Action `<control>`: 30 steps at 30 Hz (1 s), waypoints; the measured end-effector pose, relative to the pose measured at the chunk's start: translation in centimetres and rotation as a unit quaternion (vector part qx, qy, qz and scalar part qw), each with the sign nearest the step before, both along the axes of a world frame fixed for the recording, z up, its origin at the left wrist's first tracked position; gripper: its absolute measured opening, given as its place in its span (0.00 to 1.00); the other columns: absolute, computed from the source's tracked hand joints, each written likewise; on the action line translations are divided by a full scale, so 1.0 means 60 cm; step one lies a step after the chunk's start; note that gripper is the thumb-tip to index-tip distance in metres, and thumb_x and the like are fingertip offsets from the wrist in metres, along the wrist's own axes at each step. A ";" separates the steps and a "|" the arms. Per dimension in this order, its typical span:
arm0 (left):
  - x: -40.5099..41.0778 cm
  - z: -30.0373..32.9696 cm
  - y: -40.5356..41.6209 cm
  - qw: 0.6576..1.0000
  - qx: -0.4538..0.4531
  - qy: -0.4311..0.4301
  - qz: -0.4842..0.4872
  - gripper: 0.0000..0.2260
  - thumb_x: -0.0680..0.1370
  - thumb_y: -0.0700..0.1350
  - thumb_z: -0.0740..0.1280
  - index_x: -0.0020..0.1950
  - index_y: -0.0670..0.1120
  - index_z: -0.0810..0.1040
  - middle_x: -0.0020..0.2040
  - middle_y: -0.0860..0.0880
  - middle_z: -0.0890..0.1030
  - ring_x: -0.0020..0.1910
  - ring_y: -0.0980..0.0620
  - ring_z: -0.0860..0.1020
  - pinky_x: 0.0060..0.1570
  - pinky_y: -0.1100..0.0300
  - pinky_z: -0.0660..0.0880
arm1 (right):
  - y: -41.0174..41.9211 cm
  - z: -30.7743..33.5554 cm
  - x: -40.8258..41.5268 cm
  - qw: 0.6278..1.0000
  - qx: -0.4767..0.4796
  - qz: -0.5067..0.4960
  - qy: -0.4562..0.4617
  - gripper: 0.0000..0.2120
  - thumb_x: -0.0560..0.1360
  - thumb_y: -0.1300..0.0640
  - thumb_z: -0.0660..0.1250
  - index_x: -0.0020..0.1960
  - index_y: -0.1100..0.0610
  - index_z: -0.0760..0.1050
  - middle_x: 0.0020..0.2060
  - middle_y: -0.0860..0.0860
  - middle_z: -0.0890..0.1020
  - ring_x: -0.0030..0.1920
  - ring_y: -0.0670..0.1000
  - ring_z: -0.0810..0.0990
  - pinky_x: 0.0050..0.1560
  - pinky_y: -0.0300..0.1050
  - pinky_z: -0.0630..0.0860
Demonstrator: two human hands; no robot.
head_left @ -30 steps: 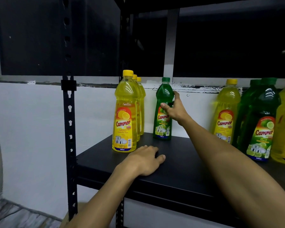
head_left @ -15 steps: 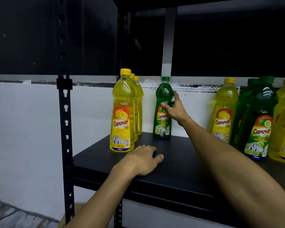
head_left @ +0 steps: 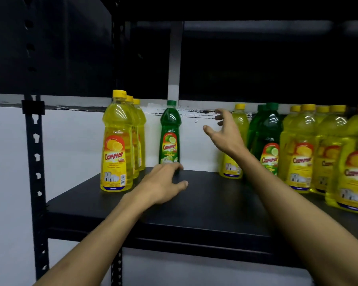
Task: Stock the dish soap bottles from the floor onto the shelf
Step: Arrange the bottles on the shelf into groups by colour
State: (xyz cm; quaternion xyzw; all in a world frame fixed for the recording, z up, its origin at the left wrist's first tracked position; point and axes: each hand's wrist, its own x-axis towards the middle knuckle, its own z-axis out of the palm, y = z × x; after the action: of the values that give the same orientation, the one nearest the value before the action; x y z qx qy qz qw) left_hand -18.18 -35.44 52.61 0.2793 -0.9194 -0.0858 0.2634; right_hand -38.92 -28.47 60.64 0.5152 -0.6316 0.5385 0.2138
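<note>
A lone green bottle (head_left: 170, 133) was seen standing upright at the far edge of the shelf (head_left: 205, 205), close against the white wall (head_left: 70, 145) and apart from its neighbours. The right hand (head_left: 225, 132) was held in the air to the right of it, fingers spread wide and nothing gripped; a clear gap was left between thumb and bottle, which suggests a bottle set down and let go. The left hand (head_left: 163, 182) was laid palm down on the shelf near its middle, fingers relaxed and holding nothing, probably as a brace for the long reach to the back. To the left, a row of three yellow bottles (head_left: 116, 145) was lined from near to far, labels turned forward. To the right, mixed yellow and green bottles (head_left: 298, 153) were grouped closely along the shelf. The green bottle appeared to have been placed far back so that further ones could be ranged in front of it. The floor stock could not be seen, so the number of bottles left could not be judged. A black upright (head_left: 34, 162) carried the shelf at the left.
</note>
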 end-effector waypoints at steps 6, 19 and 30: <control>-0.157 0.051 0.069 0.985 0.031 0.094 -0.139 0.26 0.76 0.56 0.70 0.72 0.50 0.69 0.66 0.49 0.77 0.66 0.50 0.73 0.63 0.57 0.71 | 0.113 0.004 -0.076 0.987 -0.061 -0.145 0.035 0.28 0.74 0.54 0.70 0.70 0.58 0.67 0.63 0.56 0.71 0.65 0.55 0.68 0.64 0.51 0.69; -0.385 0.067 0.143 0.955 0.140 0.174 -0.198 0.30 0.79 0.44 0.68 0.77 0.52 0.57 0.65 0.43 0.77 0.62 0.42 0.78 0.49 0.57 0.73 | 0.151 -0.029 -0.182 0.988 -0.056 -0.131 -0.066 0.39 0.75 0.56 0.73 0.79 0.54 0.55 0.69 0.58 0.66 0.72 0.59 0.66 0.71 0.54 0.66; -0.346 0.061 0.141 0.957 0.135 0.178 -0.187 0.36 0.77 0.48 0.73 0.78 0.53 0.55 0.70 0.45 0.74 0.68 0.43 0.73 0.63 0.48 0.72 | 0.161 -0.034 -0.172 0.993 -0.043 -0.058 -0.095 0.34 0.71 0.46 0.77 0.68 0.52 0.63 0.61 0.53 0.78 0.61 0.53 0.77 0.59 0.50 0.77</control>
State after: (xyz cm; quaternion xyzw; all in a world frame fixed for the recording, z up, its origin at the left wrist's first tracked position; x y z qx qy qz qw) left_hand -38.92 -26.95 56.25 0.1155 -0.8734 -0.3049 0.3618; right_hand -49.24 -18.81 58.60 0.4145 -0.6541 0.5982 0.2061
